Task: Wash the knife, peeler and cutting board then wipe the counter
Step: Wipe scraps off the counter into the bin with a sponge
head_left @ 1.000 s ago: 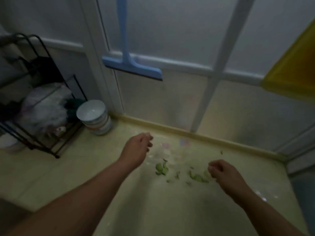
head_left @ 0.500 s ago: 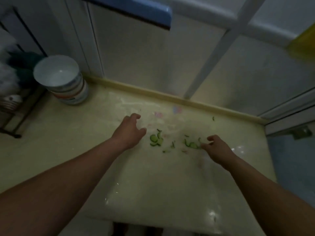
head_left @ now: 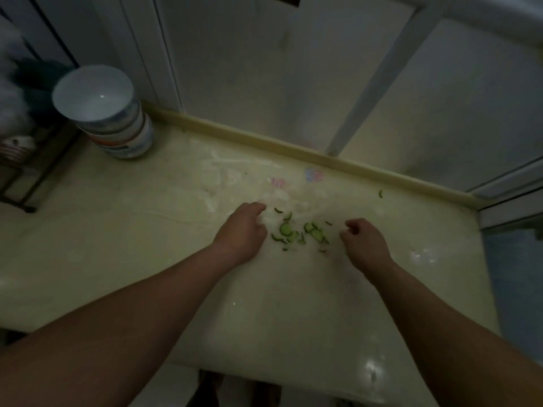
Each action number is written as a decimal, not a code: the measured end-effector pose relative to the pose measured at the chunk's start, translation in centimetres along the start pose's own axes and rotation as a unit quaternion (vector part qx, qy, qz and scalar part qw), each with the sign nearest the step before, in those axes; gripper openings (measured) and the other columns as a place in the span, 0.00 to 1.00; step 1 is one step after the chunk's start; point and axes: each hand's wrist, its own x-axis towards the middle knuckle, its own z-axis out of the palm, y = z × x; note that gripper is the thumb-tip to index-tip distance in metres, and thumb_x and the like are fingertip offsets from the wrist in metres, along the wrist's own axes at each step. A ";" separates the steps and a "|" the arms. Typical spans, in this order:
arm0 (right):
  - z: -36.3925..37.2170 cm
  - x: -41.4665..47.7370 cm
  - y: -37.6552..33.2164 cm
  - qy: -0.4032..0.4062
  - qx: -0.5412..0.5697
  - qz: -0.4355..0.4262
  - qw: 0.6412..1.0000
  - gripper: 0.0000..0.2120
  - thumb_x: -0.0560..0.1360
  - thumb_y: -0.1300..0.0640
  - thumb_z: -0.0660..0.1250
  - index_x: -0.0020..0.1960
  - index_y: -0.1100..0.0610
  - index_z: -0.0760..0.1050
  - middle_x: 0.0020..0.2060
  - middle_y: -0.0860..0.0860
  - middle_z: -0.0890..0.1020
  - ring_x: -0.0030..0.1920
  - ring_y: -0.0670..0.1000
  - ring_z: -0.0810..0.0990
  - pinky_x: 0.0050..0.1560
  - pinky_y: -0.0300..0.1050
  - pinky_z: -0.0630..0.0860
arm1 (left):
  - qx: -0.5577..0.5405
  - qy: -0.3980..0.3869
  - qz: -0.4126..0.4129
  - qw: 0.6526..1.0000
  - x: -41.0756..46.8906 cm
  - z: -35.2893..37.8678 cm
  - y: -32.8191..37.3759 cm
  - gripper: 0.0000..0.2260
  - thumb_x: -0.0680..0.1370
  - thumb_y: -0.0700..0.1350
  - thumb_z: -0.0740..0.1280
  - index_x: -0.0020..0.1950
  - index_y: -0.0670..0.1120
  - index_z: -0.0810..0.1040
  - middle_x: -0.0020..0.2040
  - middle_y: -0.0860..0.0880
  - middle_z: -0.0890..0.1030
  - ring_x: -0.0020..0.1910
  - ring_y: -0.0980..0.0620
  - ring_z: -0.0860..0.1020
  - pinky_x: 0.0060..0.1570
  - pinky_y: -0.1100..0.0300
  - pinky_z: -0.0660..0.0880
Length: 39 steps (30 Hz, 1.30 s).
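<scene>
A pale yellow counter (head_left: 152, 259) runs under a white window wall. A small heap of green vegetable scraps (head_left: 299, 230) lies on it amid wet, whitish smears. My left hand (head_left: 242, 230) rests on the counter just left of the scraps, its fingers loosely curled and holding nothing. My right hand (head_left: 365, 240) sits just right of the scraps with its fingers curled in; whether it pinches a scrap I cannot make out. No knife, peeler or cutting board is in view.
A stack of white bowls (head_left: 108, 113) stands at the back left beside a black wire rack (head_left: 26, 160). One stray green scrap (head_left: 380, 194) lies near the raised back ledge (head_left: 264, 142). The counter's front edge runs along the bottom, its right end near the blue floor.
The view has tilted down and closer to the counter. Both hands have closed in on the scraps from either side, and the heap looks more bunched together.
</scene>
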 end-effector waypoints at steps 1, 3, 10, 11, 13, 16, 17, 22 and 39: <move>-0.7 -0.1 0.6 -0.013 -0.011 0.008 1.000 0.21 0.82 0.53 0.66 0.74 0.57 0.73 0.68 0.56 0.78 0.63 0.57 0.78 0.62 0.49 0.74 | 0.005 0.011 -0.014 1.000 -0.7 -0.6 -0.6 0.23 0.80 0.43 0.65 0.76 0.48 0.72 0.70 0.46 0.76 0.65 0.46 0.77 0.65 0.55 0.73; -1.5 -0.1 1.3 -0.079 -0.027 0.007 0.996 0.22 0.82 0.52 0.67 0.74 0.58 0.73 0.68 0.57 0.77 0.60 0.56 0.78 0.58 0.48 0.75 | 0.012 0.023 -0.039 0.999 -2.0 -1.5 -1.3 0.23 0.80 0.44 0.66 0.75 0.49 0.73 0.68 0.47 0.78 0.61 0.47 0.79 0.61 0.56 0.73; -1.4 -0.1 1.0 -0.121 -0.030 -0.063 0.990 0.23 0.81 0.53 0.68 0.74 0.57 0.74 0.70 0.56 0.77 0.67 0.57 0.76 0.68 0.50 0.73 | 0.068 0.023 -0.043 0.996 -3.9 0.3 0.3 0.29 0.78 0.52 0.69 0.79 0.50 0.67 0.74 0.45 0.70 0.69 0.44 0.74 0.68 0.53 0.72; -1.2 0.1 1.3 -0.131 -0.025 -0.076 0.988 0.21 0.81 0.53 0.68 0.72 0.56 0.76 0.69 0.55 0.79 0.66 0.55 0.77 0.68 0.48 0.72 | 0.083 0.022 -0.031 0.996 -3.5 1.0 0.8 0.32 0.78 0.54 0.70 0.79 0.49 0.65 0.74 0.44 0.68 0.70 0.43 0.73 0.70 0.52 0.71; -1.5 1.5 2.2 -0.093 -0.010 -0.080 0.992 0.20 0.81 0.53 0.67 0.71 0.56 0.77 0.67 0.54 0.80 0.66 0.54 0.78 0.67 0.47 0.72 | 0.104 0.019 0.001 0.994 -1.9 2.6 1.6 0.35 0.75 0.55 0.72 0.80 0.48 0.64 0.75 0.44 0.66 0.72 0.41 0.71 0.71 0.50 0.70; -3.5 6.1 4.0 0.012 -0.047 -0.053 0.997 0.24 0.79 0.53 0.65 0.74 0.57 0.72 0.69 0.59 0.76 0.68 0.60 0.76 0.68 0.50 0.72 | 0.134 0.021 0.027 0.990 0.8 4.5 2.6 0.38 0.74 0.54 0.73 0.80 0.47 0.63 0.76 0.43 0.63 0.72 0.38 0.69 0.71 0.49 0.69; -4.4 7.8 4.6 0.031 -0.079 -0.043 0.995 0.25 0.79 0.54 0.65 0.75 0.57 0.70 0.70 0.61 0.74 0.69 0.62 0.74 0.68 0.52 0.71 | 0.157 0.019 0.034 0.987 1.7 4.9 2.8 0.37 0.74 0.53 0.72 0.80 0.47 0.63 0.77 0.43 0.63 0.71 0.37 0.69 0.70 0.49 0.69; -4.8 12.5 4.8 0.021 -0.196 -0.086 0.977 0.27 0.80 0.52 0.61 0.77 0.59 0.65 0.75 0.60 0.69 0.74 0.62 0.69 0.73 0.55 0.68 | 0.219 0.017 0.083 0.972 3.6 5.5 2.9 0.20 0.76 0.51 0.68 0.66 0.48 0.72 0.69 0.44 0.68 0.62 0.38 0.71 0.61 0.49 0.73; 6.9 -7.3 -12.8 -0.100 -0.135 -0.391 0.905 0.06 0.83 0.45 0.62 0.54 0.42 0.78 0.49 0.44 0.84 0.51 0.52 0.83 0.50 0.48 0.77 | -0.016 0.252 -0.113 0.961 -14.5 -8.0 -6.2 0.17 0.81 0.48 0.64 0.70 0.51 0.76 0.62 0.48 0.79 0.62 0.48 0.76 0.63 0.58 0.72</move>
